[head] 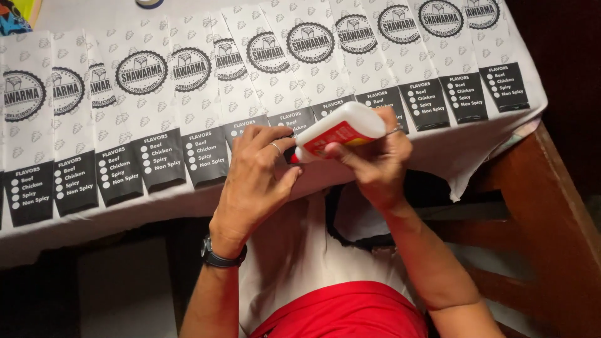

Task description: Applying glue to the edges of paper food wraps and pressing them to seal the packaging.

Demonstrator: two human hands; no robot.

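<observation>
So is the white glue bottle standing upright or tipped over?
Tipped. The glue bottle lies nearly sideways in the right hand, its red tip pointing left toward the left hand.

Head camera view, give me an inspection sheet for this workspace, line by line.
Surface: table under a white cover, edge facing the person.
Job's things: white glue bottle with a red label, tilted, tip pointing down-left; a row of overlapping white paper sleeves with black round emblems and black bottom panels.
Clutter: a round object at the far edge, mostly cut off; a colourful item at top left.
Hands: right hand grips the bottle; left hand has fingertips at the bottle's tip, wearing a ring and a black wristwatch.
Cables: nothing seen.
Surroundings: dark wooden frame on the right; dim floor below.
</observation>
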